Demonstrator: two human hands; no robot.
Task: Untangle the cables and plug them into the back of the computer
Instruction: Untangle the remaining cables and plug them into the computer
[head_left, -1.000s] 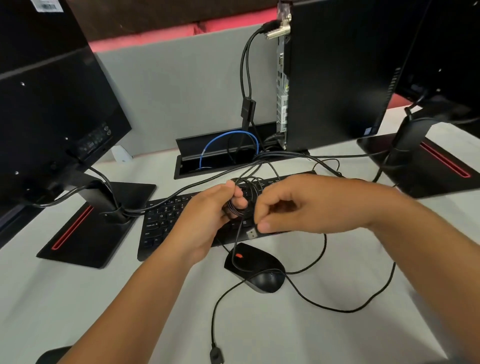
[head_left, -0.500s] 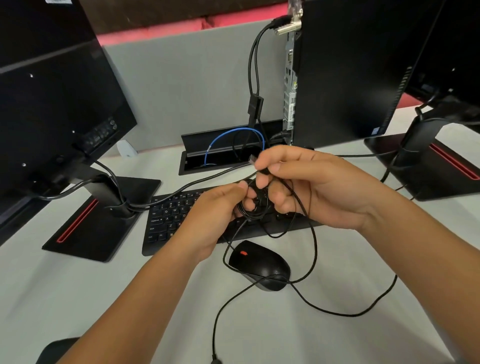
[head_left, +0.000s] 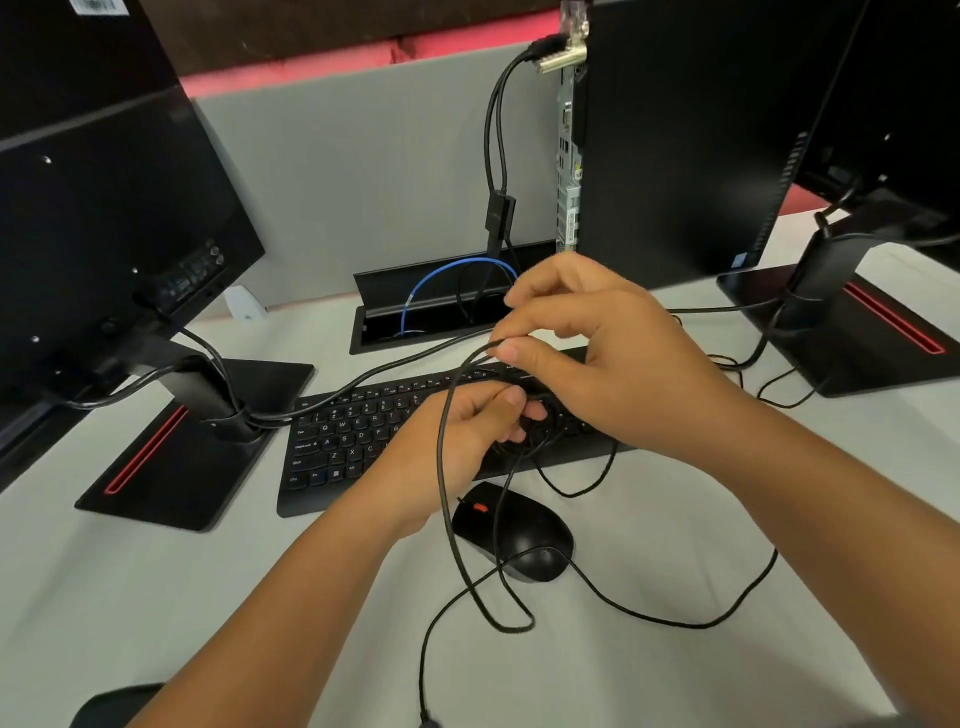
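Thin black cables (head_left: 447, 499) loop in a tangle over the black keyboard (head_left: 343, 441) and the black mouse (head_left: 519, 535). My left hand (head_left: 467, 441) pinches a small coil of the cable above the keyboard's middle. My right hand (head_left: 597, 353) is just above it, thumb and fingers closed on a strand that hangs in a long loop down to the table. The black computer tower (head_left: 685, 135) stands upright behind, its rear port panel (head_left: 569, 156) facing left with two cables plugged in near the top. Which cable belongs to the mouse or keyboard I cannot tell.
A monitor on a black stand (head_left: 171, 441) is at the left, another stand (head_left: 852, 322) at the right. An open cable tray (head_left: 431, 312) with a blue wire sits behind the keyboard, against a grey partition (head_left: 353, 171). More cable trails over the white table (head_left: 675, 649).
My right hand has risen from beside the left hand and drawn a strand upward, so a long loop now hangs down past the mouse. The left hand keeps hold of the coil.
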